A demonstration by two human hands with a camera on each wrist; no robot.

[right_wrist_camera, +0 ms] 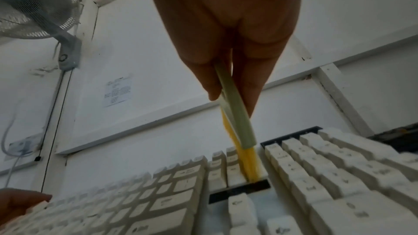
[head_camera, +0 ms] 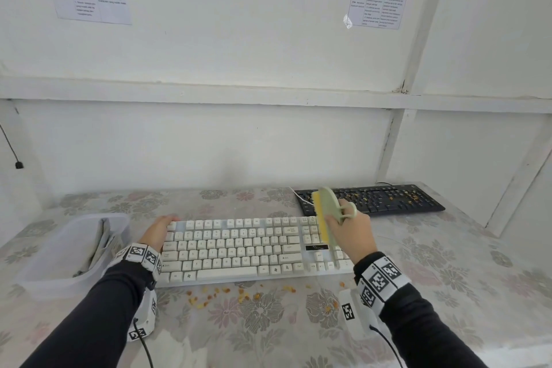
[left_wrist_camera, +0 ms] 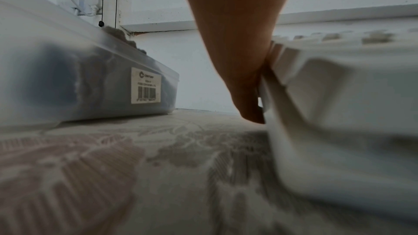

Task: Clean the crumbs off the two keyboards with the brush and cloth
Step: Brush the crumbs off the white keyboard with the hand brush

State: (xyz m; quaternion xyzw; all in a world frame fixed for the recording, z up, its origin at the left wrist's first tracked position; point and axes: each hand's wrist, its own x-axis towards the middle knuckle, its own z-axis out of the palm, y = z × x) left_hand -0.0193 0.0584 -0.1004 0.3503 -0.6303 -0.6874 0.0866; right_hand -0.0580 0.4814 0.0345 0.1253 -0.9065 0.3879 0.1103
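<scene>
A white keyboard (head_camera: 245, 248) lies across the middle of the table. My left hand (head_camera: 161, 227) grips its far left corner, with the thumb side against the end wall (left_wrist_camera: 246, 85). My right hand (head_camera: 343, 225) holds a pale green brush (head_camera: 328, 209) upright by its handle. The brush's yellow bristles (right_wrist_camera: 248, 167) touch the white keyboard (right_wrist_camera: 158, 203) in the gap between the navigation keys and the number pad. Orange crumbs (head_camera: 239, 296) lie on the table before that keyboard. A black keyboard (head_camera: 373, 199) strewn with crumbs sits at the back right.
A translucent plastic box (head_camera: 44, 263) at the left holds a folded grey cloth (head_camera: 100, 245); it stands close to my left hand (left_wrist_camera: 244, 60). The table has a floral cover (head_camera: 448, 278). A wall runs close behind, and a fan (right_wrist_camera: 34, 6) hangs up on it.
</scene>
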